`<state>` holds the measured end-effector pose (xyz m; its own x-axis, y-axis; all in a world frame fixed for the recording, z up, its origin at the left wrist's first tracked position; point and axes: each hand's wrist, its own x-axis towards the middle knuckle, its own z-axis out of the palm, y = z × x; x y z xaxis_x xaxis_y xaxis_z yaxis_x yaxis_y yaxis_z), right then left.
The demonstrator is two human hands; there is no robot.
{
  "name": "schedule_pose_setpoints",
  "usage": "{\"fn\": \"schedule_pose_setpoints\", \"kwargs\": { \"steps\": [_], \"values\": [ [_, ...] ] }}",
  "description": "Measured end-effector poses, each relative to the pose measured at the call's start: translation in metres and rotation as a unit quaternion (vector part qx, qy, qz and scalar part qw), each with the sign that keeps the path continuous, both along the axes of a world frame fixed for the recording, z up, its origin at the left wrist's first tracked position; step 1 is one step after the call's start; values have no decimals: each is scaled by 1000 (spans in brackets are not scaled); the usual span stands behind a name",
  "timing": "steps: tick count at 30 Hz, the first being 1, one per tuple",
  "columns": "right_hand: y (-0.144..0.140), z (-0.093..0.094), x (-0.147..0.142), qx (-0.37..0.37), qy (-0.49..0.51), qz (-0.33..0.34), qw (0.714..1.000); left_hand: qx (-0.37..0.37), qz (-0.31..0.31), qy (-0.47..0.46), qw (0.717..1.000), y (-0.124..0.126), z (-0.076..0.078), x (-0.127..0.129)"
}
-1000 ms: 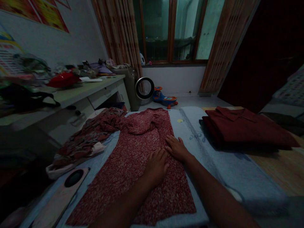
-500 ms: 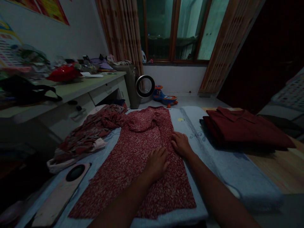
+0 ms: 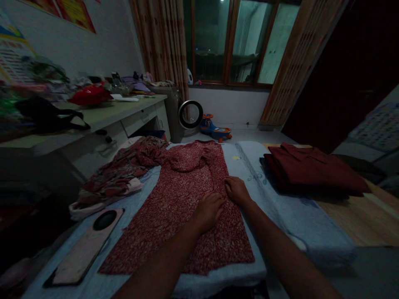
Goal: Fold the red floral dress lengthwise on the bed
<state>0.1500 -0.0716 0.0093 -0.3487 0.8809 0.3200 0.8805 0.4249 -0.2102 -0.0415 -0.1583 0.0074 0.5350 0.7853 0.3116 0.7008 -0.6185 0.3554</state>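
Hands lie side by side on the red speckled garment (image 3: 187, 199), which we have spread lengthwise over a pale blue padded cloth (image 3: 280, 207) covering the tabletop (image 3: 358, 216). Our left hand (image 3: 209, 211) rests palm down near the middle of the fabric, fingers relaxed and slightly apart, holding nothing. Our right hand (image 3: 237, 190) sits just beside it at the garment's right edge, also flat on the cloth with fingers loosely extended; the two hands nearly touch.

To the left of the garment a crumpled patterned cloth (image 3: 115, 178) lies heaped at the pad's edge, and nearer us a flat pinkish board with a dark oval hole (image 3: 84, 249) rests on the blue cloth. To the right, well apart from our hands, a folded dark red shirt (image 3: 311, 170) sits on the tabletop. Beyond, a cluttered desk (image 3: 118, 112) stands along the left wall, and a ring-shaped fan (image 3: 190, 114) and a toy ride-on car (image 3: 215, 128) stand on the floor below the window (image 3: 240, 41).
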Motion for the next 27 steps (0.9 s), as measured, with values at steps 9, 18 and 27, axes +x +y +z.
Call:
{"fn": "schedule_pose_setpoints", "kwargs": {
  "steps": [9,18,27],
  "values": [
    [-35,2,-13,-11,16,6,1000,-6,-8,-16,1000,2,1,1],
    [-54,-1,-10,-75,-6,-21,997,-10,-10,-13,1000,2,-1,1],
    [-49,0,0,-79,-17,-101,992,-1,-7,-12,1000,0,1,0]
  ]
}}
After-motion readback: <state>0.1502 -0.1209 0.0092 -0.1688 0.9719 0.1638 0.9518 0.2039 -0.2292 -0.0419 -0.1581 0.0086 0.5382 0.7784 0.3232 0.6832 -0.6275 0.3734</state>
